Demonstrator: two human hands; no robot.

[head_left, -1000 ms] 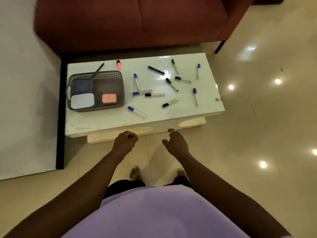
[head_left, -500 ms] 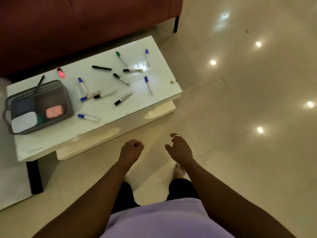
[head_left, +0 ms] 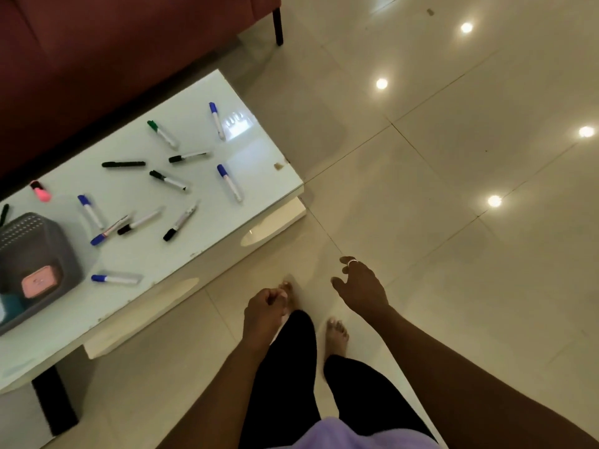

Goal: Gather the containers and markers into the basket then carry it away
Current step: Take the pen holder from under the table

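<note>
The basket (head_left: 42, 251) sits toward the left end of the tabletop (head_left: 259, 170), with a container (head_left: 40, 281) inside it. Markers (head_left: 168, 180) lie scattered over the middle and right. A single marker (head_left: 115, 279) lies just beside the basket, toward the front edge. The sofa (head_left: 97, 59) stands behind the far edge. Before the front edge, over the floor (head_left: 421, 222), the left hand (head_left: 262, 311) is nearer the table and the right hand (head_left: 359, 286) is out past the front right corner.
</note>
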